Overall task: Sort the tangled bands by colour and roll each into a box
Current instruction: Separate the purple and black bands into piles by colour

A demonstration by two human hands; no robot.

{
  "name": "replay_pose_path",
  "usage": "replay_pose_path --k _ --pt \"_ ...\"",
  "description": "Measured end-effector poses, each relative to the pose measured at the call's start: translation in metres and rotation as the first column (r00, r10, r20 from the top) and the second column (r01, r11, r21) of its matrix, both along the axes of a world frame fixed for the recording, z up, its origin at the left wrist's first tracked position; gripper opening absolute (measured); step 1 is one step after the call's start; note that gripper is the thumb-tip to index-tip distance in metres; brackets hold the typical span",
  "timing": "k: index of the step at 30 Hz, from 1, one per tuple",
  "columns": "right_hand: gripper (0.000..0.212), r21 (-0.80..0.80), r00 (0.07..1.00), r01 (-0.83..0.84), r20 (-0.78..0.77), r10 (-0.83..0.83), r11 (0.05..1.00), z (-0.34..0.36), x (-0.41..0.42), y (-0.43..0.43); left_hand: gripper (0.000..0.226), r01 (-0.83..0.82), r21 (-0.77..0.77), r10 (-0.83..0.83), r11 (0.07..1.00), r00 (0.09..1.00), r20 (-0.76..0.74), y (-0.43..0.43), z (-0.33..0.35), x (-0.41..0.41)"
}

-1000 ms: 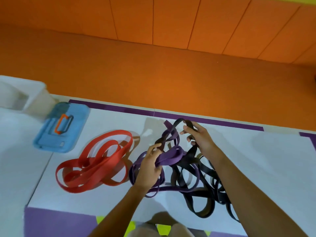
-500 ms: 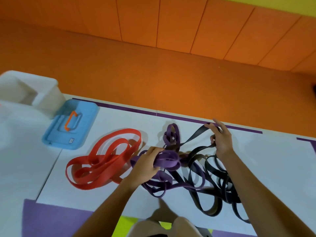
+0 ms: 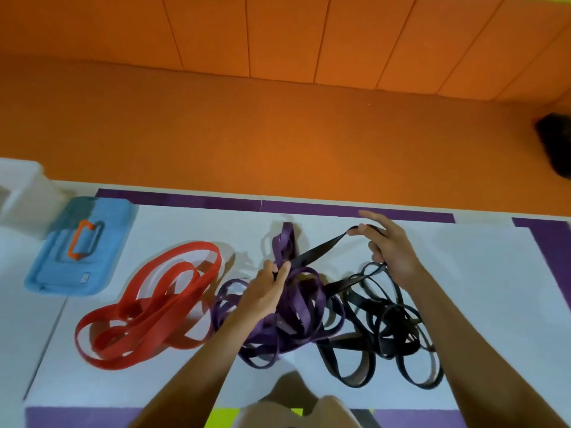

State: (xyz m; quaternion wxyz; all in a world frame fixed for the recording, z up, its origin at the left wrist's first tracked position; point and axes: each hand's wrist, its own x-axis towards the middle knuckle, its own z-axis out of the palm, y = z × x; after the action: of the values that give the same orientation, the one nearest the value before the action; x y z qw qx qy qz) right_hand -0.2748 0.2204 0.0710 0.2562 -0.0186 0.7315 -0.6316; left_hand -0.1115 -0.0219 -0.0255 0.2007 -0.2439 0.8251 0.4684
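Note:
A heap of red bands (image 3: 154, 307) lies apart on the white mat at the left. Purple bands (image 3: 296, 307) and black bands (image 3: 383, 322) are tangled together in the middle. My right hand (image 3: 389, 245) pinches the end of one black band and holds it taut, up and to the right. My left hand (image 3: 265, 291) rests on the purple tangle, thumb and fingers pinching where the taut black band meets a purple loop. A white box (image 3: 21, 193) stands at the far left edge, partly cut off.
A blue lid (image 3: 77, 251) with an orange handle lies flat beside the white box. An orange padded floor and wall run behind the mat. A dark object (image 3: 556, 146) sits at the far right edge. My knees show at the bottom.
My right hand has drawn the black band farther out to the right, away from the purple tangle. My left hand has shifted its hold on the purple bands.

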Motion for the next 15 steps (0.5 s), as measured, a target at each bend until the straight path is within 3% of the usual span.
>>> replay_pose_path --k 2,5,7,12,15 --pt "0.031 -0.021 0.999 -0.042 0.03 0.043 0.999 -0.004 -0.004 0.005 0.061 -0.096 -0.117 0.091 0.989 0.995 -0.043 0.002 -0.003 -0.01" --pt "0.032 -0.036 0.994 -0.1 0.052 0.101 0.994 -0.006 -0.013 0.008 0.113 0.034 -0.13 -0.015 0.991 0.989 0.147 0.002 -0.011 -0.028" --pt "0.031 -0.038 0.988 -0.141 0.05 0.143 0.989 -0.008 -0.02 0.011 0.121 -0.01 -0.039 0.016 0.999 0.987 0.159 0.005 -0.019 -0.04" --pt "0.028 -0.024 0.978 -0.209 0.003 0.209 0.978 -0.02 -0.039 0.022 0.05 -0.079 0.028 0.081 0.996 0.995 -0.055 0.012 -0.038 -0.051" --pt "0.032 -0.054 0.981 -0.194 0.006 0.194 0.98 -0.032 -0.052 0.027 0.032 -0.078 0.075 0.087 0.994 0.989 -0.12 0.016 -0.042 -0.05"
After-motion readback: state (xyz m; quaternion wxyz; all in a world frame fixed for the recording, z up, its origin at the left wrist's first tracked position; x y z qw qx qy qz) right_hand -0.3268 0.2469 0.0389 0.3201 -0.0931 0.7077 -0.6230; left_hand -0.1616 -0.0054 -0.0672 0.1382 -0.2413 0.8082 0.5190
